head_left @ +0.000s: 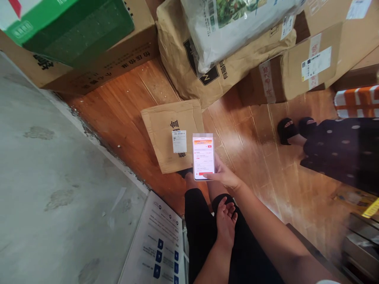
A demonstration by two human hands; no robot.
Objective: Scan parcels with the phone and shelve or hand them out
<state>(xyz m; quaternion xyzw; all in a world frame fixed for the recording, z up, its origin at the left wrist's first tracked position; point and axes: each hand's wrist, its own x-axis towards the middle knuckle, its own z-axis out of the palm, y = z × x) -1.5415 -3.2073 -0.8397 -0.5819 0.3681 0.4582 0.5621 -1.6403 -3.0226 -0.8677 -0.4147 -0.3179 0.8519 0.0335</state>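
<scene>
A smartphone point(203, 156) with a lit white, orange and red screen is gripped by my right hand point(224, 172), whose thumb lies over the screen's lower part. My left hand point(226, 219) is turned palm up near my knee, fingers loosely bent and apart, with nothing in it. Beyond the phone, a flat brown paper package point(160, 136) with a white shipping label point(179, 141) covers part of my foot. The phone hides its right edge.
Cartons point(118, 55), a green box point(79, 35), a large brown paper bag point(174, 67) and a grey-white plastic parcel point(195, 31) fill the far side. A labelled carton point(296, 75) stands right. Another person's sandalled feet point(288, 130) are at right; a wall point(59, 157) bounds the left.
</scene>
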